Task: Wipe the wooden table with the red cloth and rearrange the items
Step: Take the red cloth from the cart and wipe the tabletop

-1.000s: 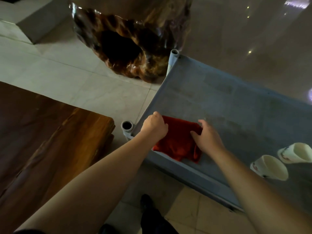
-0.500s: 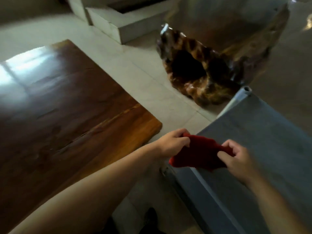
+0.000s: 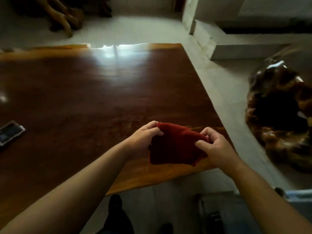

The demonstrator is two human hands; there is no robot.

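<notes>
I hold the red cloth (image 3: 175, 146) in both hands over the near right corner of the glossy wooden table (image 3: 94, 92). My left hand (image 3: 144, 137) pinches its left upper edge. My right hand (image 3: 213, 146) grips its right edge. The cloth hangs folded between them, just above the tabletop. A small dark flat item with a pale rim (image 3: 10, 134) lies on the table at the far left.
A large carved wooden stump (image 3: 280, 115) stands on the tiled floor right of the table. The corner of a grey cart (image 3: 297, 195) shows at the lower right. A white step (image 3: 236, 48) lies beyond. Wooden furniture legs (image 3: 64, 17) stand at the back left.
Both hands lifted the red cloth off the grey cart and carried it left over the wooden table's corner. The view swung left with them.
</notes>
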